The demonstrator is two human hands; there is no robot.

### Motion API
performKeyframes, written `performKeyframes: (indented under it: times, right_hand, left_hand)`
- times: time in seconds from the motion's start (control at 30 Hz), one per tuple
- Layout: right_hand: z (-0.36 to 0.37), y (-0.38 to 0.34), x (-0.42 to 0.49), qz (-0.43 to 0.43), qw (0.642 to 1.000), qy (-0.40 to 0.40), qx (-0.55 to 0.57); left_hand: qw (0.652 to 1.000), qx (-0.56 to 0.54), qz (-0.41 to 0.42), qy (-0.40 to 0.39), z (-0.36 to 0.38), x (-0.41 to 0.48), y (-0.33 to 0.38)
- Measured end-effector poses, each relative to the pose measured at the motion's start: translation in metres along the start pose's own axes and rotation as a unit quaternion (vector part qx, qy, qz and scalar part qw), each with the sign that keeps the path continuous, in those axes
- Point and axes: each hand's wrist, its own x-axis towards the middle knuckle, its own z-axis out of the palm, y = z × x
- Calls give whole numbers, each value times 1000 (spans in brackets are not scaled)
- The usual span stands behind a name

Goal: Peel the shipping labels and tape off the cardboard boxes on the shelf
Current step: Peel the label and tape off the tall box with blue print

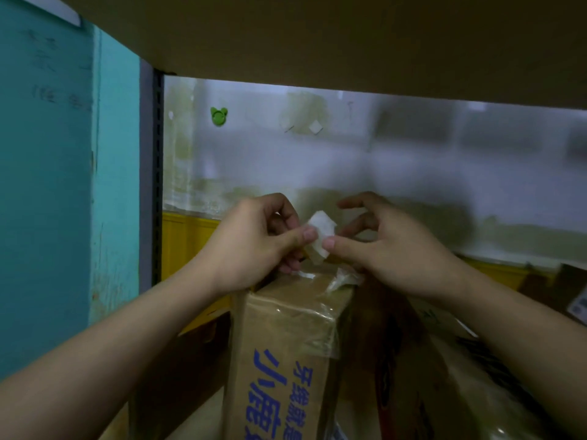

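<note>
Shelving fills the view: the brown underside of an upper board spans the top, and a teal panel closes off the left side beside a black slotted upright. Behind the shelf runs a white back wall, stained yellowish along its lower part.

On the shelf stands a tall cardboard box with blue characters printed down its front. It sits upright in the lower middle, and clear tape is wrinkled over its upper edge. A yellow bin shows behind it on the left. Darker boxes lean on the right, too dim to make out well.

Both bare forearms reach in from the bottom corners and meet just above the box top. The left hand is curled, with its thumb and fingers pinching a white scrap of tape. The right hand pinches the same scrap from the other side with its thumb, while the remaining fingers are bent and spread loosely above.

The scrap is held clear of the box — crumpled, between the two thumbs. A loose curl of clear tape is still stuck to the box's top edge just below the right hand.

On the wall, well above the hands, are a small green clip and a tiny white square.
</note>
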Motion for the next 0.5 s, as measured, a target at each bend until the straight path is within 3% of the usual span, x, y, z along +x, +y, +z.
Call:
performKeyframes:
  times: [0.1,0.23,0.37,0.5]
  right_hand:
    - [4,-2,3,-30,999,3,-41]
    - [7,-2,2,-8,1000,21,-7]
    - [8,-2,1,-11,998,47,-35]
    - [13,0,4,-36,989,90,-109]
  left_hand:
    - [1000,20,9,-1,-3,-4,-1]
    - [994,102,21,-41,-18,-2,-7]
    - [958,246,13,-150,-29,7,-9]
    - [932,293,13,-212,-25,16,-3]
